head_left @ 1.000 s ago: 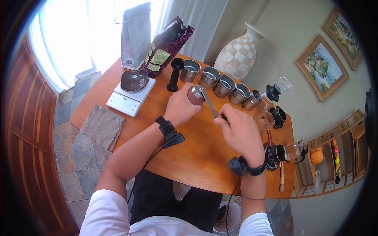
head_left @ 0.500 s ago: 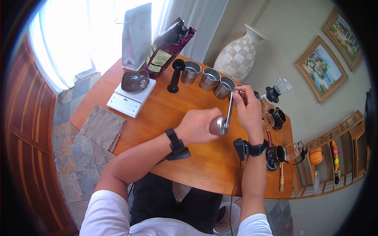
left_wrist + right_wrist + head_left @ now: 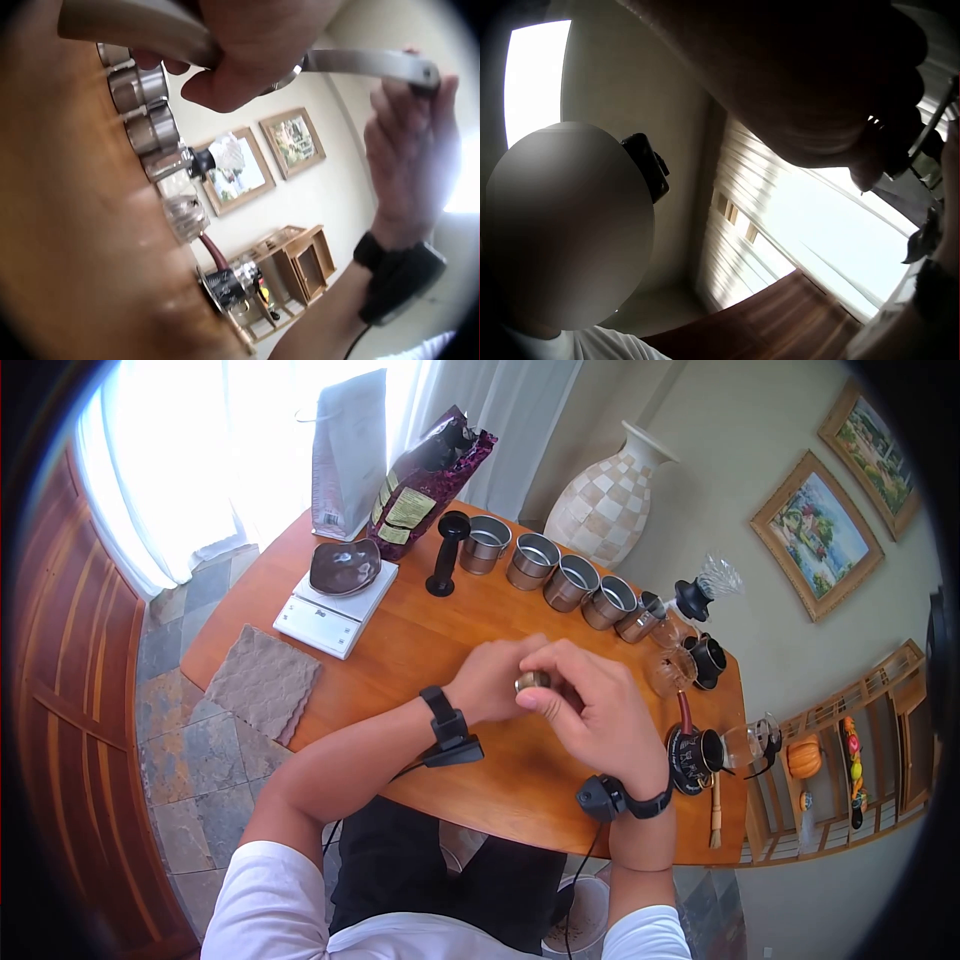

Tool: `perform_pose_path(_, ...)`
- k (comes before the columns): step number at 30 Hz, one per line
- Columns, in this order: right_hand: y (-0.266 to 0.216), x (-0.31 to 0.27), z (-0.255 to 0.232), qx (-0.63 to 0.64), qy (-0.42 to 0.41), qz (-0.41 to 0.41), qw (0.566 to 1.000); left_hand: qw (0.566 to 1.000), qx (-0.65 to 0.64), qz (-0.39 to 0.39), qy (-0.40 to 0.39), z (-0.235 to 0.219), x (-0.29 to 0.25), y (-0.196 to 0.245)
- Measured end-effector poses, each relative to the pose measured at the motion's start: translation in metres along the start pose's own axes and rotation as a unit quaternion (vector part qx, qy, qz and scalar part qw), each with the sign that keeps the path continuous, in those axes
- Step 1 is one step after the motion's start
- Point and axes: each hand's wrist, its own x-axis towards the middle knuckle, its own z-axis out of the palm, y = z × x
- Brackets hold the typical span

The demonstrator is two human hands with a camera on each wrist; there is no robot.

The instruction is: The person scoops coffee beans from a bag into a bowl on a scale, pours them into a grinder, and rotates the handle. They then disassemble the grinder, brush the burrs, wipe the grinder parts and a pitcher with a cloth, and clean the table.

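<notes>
Near the middle of the head view, my left hand point(image 3: 495, 682) grips a hand coffee grinder point(image 3: 135, 28), whose body shows at the top of the left wrist view. My right hand point(image 3: 595, 705) comes close beside it and holds the end of the grinder's crank arm point(image 3: 367, 64) by its knob point(image 3: 532, 681). Both hands are above the wooden table point(image 3: 440, 760). In the head view the fingers hide most of the grinder. The right wrist view is dark, with the hand in shadow.
Several metal cups point(image 3: 533, 560) line the far side by a black tamper-like tool point(image 3: 447, 555). A white scale point(image 3: 322, 622) carries a dark dish point(image 3: 345, 567); a grey cloth point(image 3: 263, 685) lies in front. Coffee bags point(image 3: 420, 490) stand behind. Rightward are a black cup point(image 3: 700, 752) and brush point(image 3: 715, 810).
The left hand has come nearer the body and rightward with the grinder since a second ago. My right hand swings the crank round, out to the far right, then back toward the left hand.
</notes>
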Motion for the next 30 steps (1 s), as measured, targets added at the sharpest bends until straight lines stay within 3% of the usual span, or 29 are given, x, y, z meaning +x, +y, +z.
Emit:
perform_pose_path(2,0.01,0.008,0.001,0.029,0.023,0.005,0.999,0.991,0.025,0.123,-0.052,0.019,-0.005,0.004)
perform_pose_path(4,0.044,0.018,0.002,0.038,0.147,0.065,0.986,0.99,0.003,0.13,-0.062,0.008,-0.008,0.022)
perform_pose_path(7,0.105,0.027,-0.002,0.019,0.206,0.085,0.975,0.991,-0.018,0.122,-0.056,-0.008,-0.005,0.029)
perform_pose_path(8,0.112,0.025,-0.001,0.021,0.205,0.081,0.975,0.995,-0.06,0.074,-0.012,-0.011,-0.002,0.022)
perform_pose_path(9,0.116,0.022,0.0,-0.124,0.155,0.137,0.97,0.994,-0.1,0.028,0.032,-0.014,0.002,0.014)
perform_pose_path(10,0.113,0.021,0.001,-0.267,0.104,0.19,0.939,0.992,-0.116,-0.012,0.049,-0.018,0.008,0.006)
perform_pose_path(15,0.055,0.005,0.005,-0.316,0.067,0.141,0.936,0.977,-0.134,-0.071,0.151,-0.024,0.023,-0.022)
perform_pose_path(17,0.018,-0.003,0.0,-0.195,0.024,0.07,0.978,0.98,-0.09,-0.101,0.149,-0.028,0.019,-0.01)
perform_pose_path(18,0.005,-0.007,0.001,-0.196,0.025,0.072,0.978,0.98,-0.091,-0.1,0.147,-0.028,0.015,-0.001)
perform_pose_path(20,-0.01,-0.012,0.006,-0.086,-0.023,-0.036,0.995,0.998,0.006,-0.042,0.044,-0.023,0.004,0.015)
perform_pose_path(21,-0.011,-0.013,0.009,-0.086,-0.022,-0.032,0.996,0.998,0.005,-0.042,0.04,-0.017,0.0,0.015)
perform_pose_path(23,-0.012,-0.011,0.011,-0.067,0.03,-0.071,0.995,0.978,-0.095,0.183,-0.006,-0.001,-0.005,0.006)
perform_pose_path(24,-0.011,-0.009,0.009,-0.068,0.028,-0.071,0.995,0.972,-0.187,0.136,-0.052,0.007,-0.008,-0.002)
perform_pose_path(25,-0.009,-0.007,0.004,-0.027,0.02,-0.04,0.999,0.971,-0.188,0.136,-0.051,0.006,-0.008,-0.002)
perform_pose_path(26,-0.008,-0.005,0.001,0.013,0.011,-0.008,1.0,0.973,-0.17,0.144,-0.053,0.002,-0.009,0.0)
perform_pose_path(29,-0.004,0.001,0.007,0.017,0.029,-0.013,0.999,0.979,-0.144,0.133,-0.057,0.0,-0.008,0.001)
perform_pose_path(30,-0.001,0.003,0.009,0.018,0.03,-0.015,0.999,0.988,-0.05,0.139,-0.043,0.007,-0.005,0.0)
